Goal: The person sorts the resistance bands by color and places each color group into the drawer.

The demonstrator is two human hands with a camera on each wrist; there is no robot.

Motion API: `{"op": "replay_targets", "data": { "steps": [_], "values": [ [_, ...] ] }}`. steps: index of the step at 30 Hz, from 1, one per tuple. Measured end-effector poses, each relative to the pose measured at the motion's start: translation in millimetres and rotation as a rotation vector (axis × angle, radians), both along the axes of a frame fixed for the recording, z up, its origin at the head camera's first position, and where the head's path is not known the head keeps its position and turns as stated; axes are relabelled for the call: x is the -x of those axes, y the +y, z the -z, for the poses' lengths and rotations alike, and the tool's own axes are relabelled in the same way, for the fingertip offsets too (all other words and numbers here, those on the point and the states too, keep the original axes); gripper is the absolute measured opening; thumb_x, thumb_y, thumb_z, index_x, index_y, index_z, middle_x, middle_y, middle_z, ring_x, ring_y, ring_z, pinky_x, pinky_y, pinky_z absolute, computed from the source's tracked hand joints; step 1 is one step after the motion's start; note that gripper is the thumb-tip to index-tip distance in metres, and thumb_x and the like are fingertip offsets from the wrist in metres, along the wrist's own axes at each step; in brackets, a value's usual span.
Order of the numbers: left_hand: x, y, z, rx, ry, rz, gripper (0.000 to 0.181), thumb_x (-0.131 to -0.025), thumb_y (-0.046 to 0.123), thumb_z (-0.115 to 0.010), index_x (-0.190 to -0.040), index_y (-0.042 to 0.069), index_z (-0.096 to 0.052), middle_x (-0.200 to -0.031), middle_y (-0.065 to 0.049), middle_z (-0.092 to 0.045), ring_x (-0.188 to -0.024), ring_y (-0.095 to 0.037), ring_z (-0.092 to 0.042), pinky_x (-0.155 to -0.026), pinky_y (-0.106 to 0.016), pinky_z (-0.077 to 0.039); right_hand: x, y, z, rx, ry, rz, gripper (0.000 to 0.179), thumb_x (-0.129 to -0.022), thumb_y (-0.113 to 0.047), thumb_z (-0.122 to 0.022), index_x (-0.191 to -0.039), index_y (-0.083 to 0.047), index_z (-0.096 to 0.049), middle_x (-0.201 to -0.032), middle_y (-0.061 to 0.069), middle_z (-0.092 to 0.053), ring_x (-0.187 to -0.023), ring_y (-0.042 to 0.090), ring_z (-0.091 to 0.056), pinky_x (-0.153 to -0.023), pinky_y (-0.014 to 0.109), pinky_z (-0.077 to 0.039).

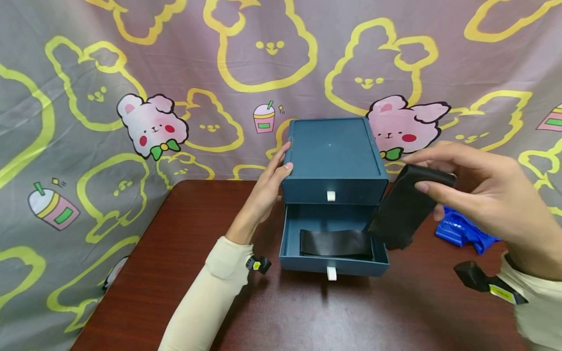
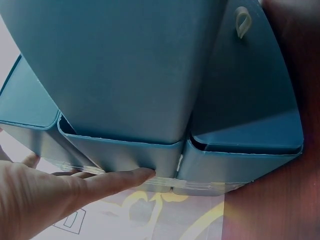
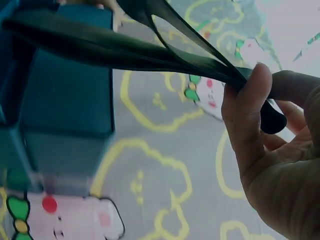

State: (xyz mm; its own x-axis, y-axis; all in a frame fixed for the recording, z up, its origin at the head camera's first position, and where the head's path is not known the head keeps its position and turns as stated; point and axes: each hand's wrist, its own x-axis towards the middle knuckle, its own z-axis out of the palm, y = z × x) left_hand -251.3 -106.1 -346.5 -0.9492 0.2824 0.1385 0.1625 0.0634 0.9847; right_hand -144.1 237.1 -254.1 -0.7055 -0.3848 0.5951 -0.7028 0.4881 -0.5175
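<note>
A blue two-drawer box (image 1: pixel 331 151) stands on the table, its lower drawer (image 1: pixel 303 263) pulled out. Inside that drawer lies a flat black band (image 1: pixel 335 243). My right hand (image 1: pixel 491 195) pinches a folded black resistance band (image 1: pixel 401 207) between thumb and fingers, beside the box's right side. The band's low end overlaps the drawer's right wall in the head view; the right wrist view shows its looped layers (image 3: pixel 125 50) spreading from the pinch. My left hand (image 1: pixel 265 190) rests against the left side of the box, thumb (image 2: pixel 125 179) extended along it.
A crumpled blue band (image 1: pixel 461 229) with small printed circles lies on the table right of the box, partly behind my right hand. The brown table (image 1: pixel 184 243) meets a patterned curtain (image 1: pixel 197 63) behind the box. White pull tabs (image 1: pixel 331 196) stick out from the drawer fronts.
</note>
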Motion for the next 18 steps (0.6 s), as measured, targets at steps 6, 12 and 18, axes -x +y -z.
{"op": "replay_targets", "data": {
  "steps": [6,12,18],
  "values": [
    [-0.3,-0.3,-0.4,0.0,-0.004,0.001,0.058,-0.108,0.042,-0.049,-0.163,0.047,-0.029,-0.176,0.004,-0.012,-0.159,-0.032,-0.018,-0.111,-0.086,-0.022,-2.1,-33.8,0.8,-0.005,-0.065,-0.041,0.055,-0.089,0.014,-0.072,-0.136,-0.015,-0.069,-0.122,-0.009,-0.064,-0.055,0.008,-0.066,-0.059,0.02,-0.057],
    [0.2,-0.2,-1.5,-0.003,-0.012,0.002,0.058,-0.108,0.043,-0.049,-0.162,0.047,-0.029,-0.176,0.005,-0.011,-0.159,-0.032,-0.018,-0.111,-0.087,-0.02,4.3,-66.0,10.0,0.019,-0.131,-0.141,0.045,-0.093,0.01,-0.069,-0.131,-0.014,-0.071,-0.111,-0.003,-0.065,-0.068,0.009,-0.065,-0.053,0.026,-0.058],
    [0.2,0.1,-1.9,-0.002,-0.018,0.004,0.058,-0.108,0.043,-0.048,-0.163,0.046,-0.029,-0.177,0.004,-0.01,-0.16,-0.034,-0.016,-0.111,-0.088,-0.019,9.3,-93.1,18.1,0.031,-0.207,-0.171,0.035,-0.097,0.004,-0.068,-0.128,-0.013,-0.07,-0.112,0.004,-0.067,-0.08,0.013,-0.063,-0.055,0.028,-0.06]
  ]
}}
